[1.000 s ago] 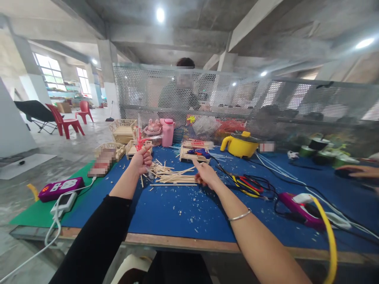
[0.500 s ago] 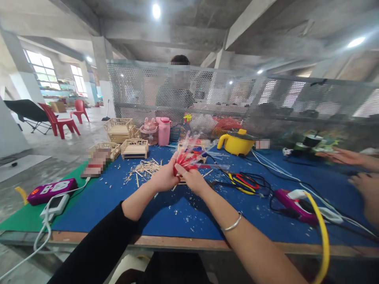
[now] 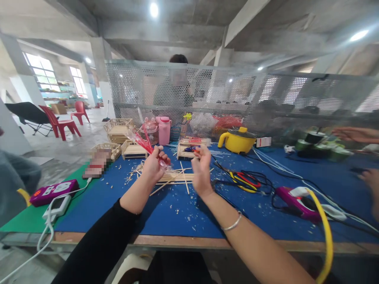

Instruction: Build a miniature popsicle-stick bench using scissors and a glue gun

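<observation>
The left hand (image 3: 152, 165) has its grip clenched around a crinkly clear plastic packet with red print (image 3: 145, 142), which slants up and to the left out of the fist, held above the surface. The right hand (image 3: 201, 169) is raised just beside it, fingers curled with the tips pinched together; whether anything sits in that grip cannot be told. A thin silver bangle (image 3: 232, 225) rings the right wrist, and a black sleeve (image 3: 97, 244) covers the left forearm.

Under both hands lies a loose heap of thin pale wooden sticks (image 3: 174, 178), straight and slender, crossing one another on the blue felt-like surface (image 3: 177, 213), which is flecked with small wood chips. Behind the sticks stands a small slatted wooden frame (image 3: 134, 149), box-shaped, with more such frames further left. A pink plastic jug (image 3: 164, 130) stands near them, and a glossy yellow pot with a dark lid (image 3: 238, 141) sits to the right. Red, yellow and black tangled cables (image 3: 247, 181) lie right of the right hand, beside a magenta power strip (image 3: 291, 199) crossed by a thick yellow cord (image 3: 324, 225). A perforated metal screen (image 3: 237, 98) backs the surface.
</observation>
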The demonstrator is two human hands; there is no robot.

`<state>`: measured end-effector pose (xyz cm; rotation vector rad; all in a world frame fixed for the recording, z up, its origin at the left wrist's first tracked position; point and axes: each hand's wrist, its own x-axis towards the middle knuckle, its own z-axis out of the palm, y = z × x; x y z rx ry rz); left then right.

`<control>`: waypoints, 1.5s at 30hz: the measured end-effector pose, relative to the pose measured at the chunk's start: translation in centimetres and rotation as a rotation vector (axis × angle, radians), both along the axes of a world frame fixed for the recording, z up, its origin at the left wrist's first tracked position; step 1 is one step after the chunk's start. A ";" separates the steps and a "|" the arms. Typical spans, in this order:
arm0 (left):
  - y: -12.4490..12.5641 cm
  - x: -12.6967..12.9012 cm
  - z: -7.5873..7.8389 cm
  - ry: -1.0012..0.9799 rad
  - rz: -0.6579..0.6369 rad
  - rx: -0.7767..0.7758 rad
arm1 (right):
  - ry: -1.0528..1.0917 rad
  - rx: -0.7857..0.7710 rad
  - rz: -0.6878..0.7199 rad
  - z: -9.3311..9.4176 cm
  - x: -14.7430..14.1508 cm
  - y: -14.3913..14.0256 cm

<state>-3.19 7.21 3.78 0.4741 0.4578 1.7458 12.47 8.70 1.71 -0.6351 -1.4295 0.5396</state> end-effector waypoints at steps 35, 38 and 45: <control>-0.8 -1.6 -0.8 1.413 0.154 0.012 | 0.544 -0.655 0.325 2.8 3.8 3.5; -1.2 -1.5 -0.8 1.530 0.083 0.112 | 0.342 -0.750 0.466 2.9 4.3 3.4; -1.5 -1.7 -0.7 1.378 -0.178 0.083 | 0.544 -0.537 0.158 3.9 7.5 5.1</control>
